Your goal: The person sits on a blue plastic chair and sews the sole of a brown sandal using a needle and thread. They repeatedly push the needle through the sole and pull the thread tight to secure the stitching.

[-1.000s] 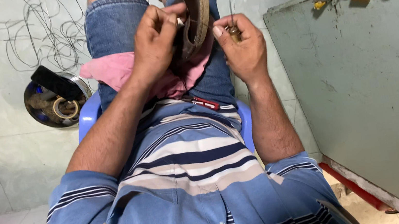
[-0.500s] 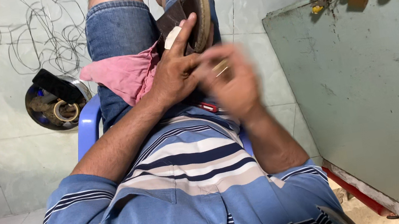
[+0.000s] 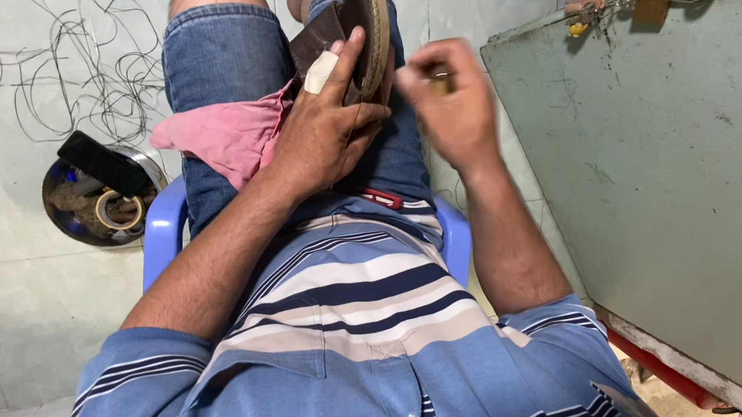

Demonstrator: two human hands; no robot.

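I sit on a blue plastic chair [image 3: 163, 230] in denim shorts with a pink cloth [image 3: 230, 133] over my lap. My left hand [image 3: 326, 128], a bandage on one finger, grips a brown shoe [image 3: 357, 28] held on edge on my right thigh, sole facing right. My right hand [image 3: 448, 101] hovers just right of the shoe, blurred, fingers pinched around a small yellowish tool [image 3: 440, 82] that I cannot make out.
A round metal bowl [image 3: 103, 193] of tape rolls and tools, with a black phone on top, sits on the tiled floor at left. Loose thread [image 3: 90, 69] lies scattered behind it. A green metal box [image 3: 696, 182] with a padlock [image 3: 652, 4] stands at right.
My right hand dropped toward my waist and has now risen back beside the shoe. My left hand shifted from the shoe's top edge to flat against its side.
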